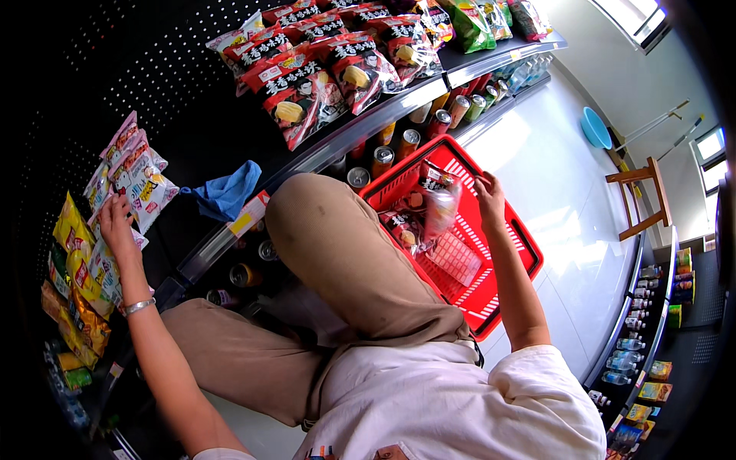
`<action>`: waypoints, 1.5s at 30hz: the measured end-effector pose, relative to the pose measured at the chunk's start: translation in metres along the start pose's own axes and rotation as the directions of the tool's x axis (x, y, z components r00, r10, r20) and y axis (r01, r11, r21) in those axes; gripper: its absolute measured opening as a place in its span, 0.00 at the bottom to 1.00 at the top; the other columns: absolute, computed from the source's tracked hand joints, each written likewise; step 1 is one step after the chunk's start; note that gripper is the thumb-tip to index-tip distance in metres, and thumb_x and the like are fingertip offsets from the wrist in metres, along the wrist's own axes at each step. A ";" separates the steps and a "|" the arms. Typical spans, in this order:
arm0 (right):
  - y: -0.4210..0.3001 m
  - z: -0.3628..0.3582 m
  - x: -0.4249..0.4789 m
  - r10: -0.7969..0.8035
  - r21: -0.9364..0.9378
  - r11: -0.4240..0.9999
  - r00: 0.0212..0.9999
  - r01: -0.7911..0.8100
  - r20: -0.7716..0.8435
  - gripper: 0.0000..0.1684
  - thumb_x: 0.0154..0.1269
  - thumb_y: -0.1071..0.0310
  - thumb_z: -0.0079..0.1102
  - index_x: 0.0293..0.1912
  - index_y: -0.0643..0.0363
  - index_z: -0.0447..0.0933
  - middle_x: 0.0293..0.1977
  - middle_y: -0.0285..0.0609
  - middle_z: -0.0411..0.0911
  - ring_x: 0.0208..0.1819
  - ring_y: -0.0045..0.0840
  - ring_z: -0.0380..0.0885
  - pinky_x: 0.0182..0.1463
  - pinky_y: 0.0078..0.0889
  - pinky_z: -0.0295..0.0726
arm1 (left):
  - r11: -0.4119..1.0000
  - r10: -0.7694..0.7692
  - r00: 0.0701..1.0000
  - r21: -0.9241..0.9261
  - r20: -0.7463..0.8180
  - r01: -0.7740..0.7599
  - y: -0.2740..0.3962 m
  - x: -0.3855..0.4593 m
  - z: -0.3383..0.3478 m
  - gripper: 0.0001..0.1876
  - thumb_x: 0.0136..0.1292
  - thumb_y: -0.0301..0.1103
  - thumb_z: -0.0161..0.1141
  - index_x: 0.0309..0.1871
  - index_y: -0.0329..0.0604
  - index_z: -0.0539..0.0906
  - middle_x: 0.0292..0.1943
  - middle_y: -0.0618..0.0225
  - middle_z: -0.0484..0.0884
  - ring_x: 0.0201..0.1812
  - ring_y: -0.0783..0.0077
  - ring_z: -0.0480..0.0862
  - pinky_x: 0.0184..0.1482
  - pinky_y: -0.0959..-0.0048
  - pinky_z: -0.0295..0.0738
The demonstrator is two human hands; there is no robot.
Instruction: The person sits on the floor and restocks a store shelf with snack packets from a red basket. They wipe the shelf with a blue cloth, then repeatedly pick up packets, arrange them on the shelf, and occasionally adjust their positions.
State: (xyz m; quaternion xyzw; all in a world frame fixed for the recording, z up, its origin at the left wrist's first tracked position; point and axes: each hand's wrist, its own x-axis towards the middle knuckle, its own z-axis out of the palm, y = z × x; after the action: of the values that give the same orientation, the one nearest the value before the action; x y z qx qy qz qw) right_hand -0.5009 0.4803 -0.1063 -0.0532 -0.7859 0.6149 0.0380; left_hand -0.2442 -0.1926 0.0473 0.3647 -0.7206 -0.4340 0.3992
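My left hand [118, 224] lies against white-and-pink snack bags [141, 184] on the black shelf; whether its fingers grip one I cannot tell. Beside them stand yellow snack bags [80, 253]. A crumpled blue cloth [227, 190] rests on the shelf near its front edge. My right hand [490, 192] is at the far rim of a red plastic shopping basket [526, 247], its fingers bent; a grip on the rim cannot be made out. Inside the basket are several red-and-black snack bags [402, 227], a pale clear-looking packet [441, 210] and a flat red-and-white checked item [455, 257].
Red-and-black snack bags [293, 92] fill the upper shelf, with drink cans [382, 158] below. My bent knee [310, 207] is between shelf and basket. Farther off are a wooden stool [644, 201], a blue basin [595, 127] and another shelf with bottles [624, 359].
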 end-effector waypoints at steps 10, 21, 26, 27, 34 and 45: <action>-0.186 0.151 -0.034 -0.309 0.407 0.907 0.827 0.107 0.470 0.19 0.69 0.70 0.59 0.58 0.64 0.74 0.51 0.43 0.81 0.49 0.24 0.80 0.54 0.27 0.76 | 0.881 0.216 0.974 0.445 -0.070 -0.163 -0.035 0.017 0.025 0.20 0.73 0.44 0.49 0.54 0.36 0.78 0.49 0.48 0.82 0.52 0.48 0.82 0.53 0.58 0.75; -0.283 0.438 -0.135 -0.387 0.287 0.902 0.309 0.323 0.869 0.34 0.61 0.62 0.65 0.62 0.69 0.70 0.53 0.58 0.79 0.55 0.39 0.80 0.60 0.32 0.77 | 0.928 0.029 0.980 0.370 -0.199 0.047 -0.018 0.009 0.024 0.31 0.68 0.48 0.55 0.61 0.26 0.73 0.57 0.37 0.78 0.59 0.41 0.78 0.63 0.56 0.70; -0.251 0.476 -0.145 -0.376 0.250 0.882 0.277 0.400 0.884 0.37 0.68 0.54 0.61 0.66 0.71 0.63 0.53 0.58 0.79 0.55 0.38 0.80 0.60 0.31 0.76 | 0.975 -0.188 0.976 0.101 -0.114 0.200 -0.023 0.013 0.030 0.27 0.69 0.52 0.58 0.51 0.30 0.79 0.46 0.49 0.84 0.46 0.55 0.83 0.51 0.62 0.75; -0.248 0.482 -0.143 -0.363 0.272 0.905 0.258 0.327 0.896 0.37 0.69 0.54 0.60 0.65 0.72 0.63 0.52 0.58 0.79 0.54 0.37 0.80 0.59 0.31 0.76 | 0.973 -0.220 0.972 0.051 -0.086 0.225 -0.020 0.013 0.036 0.27 0.69 0.52 0.58 0.51 0.30 0.79 0.46 0.51 0.84 0.46 0.58 0.83 0.51 0.64 0.75; -0.254 0.481 -0.144 -0.348 0.253 0.926 0.370 0.281 0.861 0.30 0.70 0.54 0.61 0.59 0.69 0.70 0.45 0.52 0.81 0.46 0.32 0.82 0.53 0.30 0.78 | 0.953 -0.105 0.994 -0.283 0.015 0.105 0.020 -0.008 0.058 0.26 0.64 0.49 0.68 0.52 0.33 0.79 0.47 0.61 0.84 0.47 0.75 0.81 0.50 0.72 0.75; -0.273 0.441 -0.129 -0.505 0.469 0.862 0.422 0.194 0.753 0.26 0.72 0.50 0.58 0.50 0.67 0.73 0.39 0.48 0.83 0.41 0.25 0.82 0.46 0.31 0.80 | 0.831 0.074 0.980 -0.555 0.184 0.041 0.067 -0.038 0.067 0.23 0.69 0.44 0.64 0.57 0.36 0.76 0.48 0.68 0.82 0.49 0.79 0.80 0.54 0.76 0.75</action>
State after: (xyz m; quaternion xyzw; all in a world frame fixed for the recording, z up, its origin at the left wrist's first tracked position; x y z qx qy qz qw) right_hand -0.4385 -0.0254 0.0535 0.4315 -0.5843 0.6515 -0.2190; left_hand -0.2997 -0.1127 0.0789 0.1816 -0.6023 -0.6554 0.4180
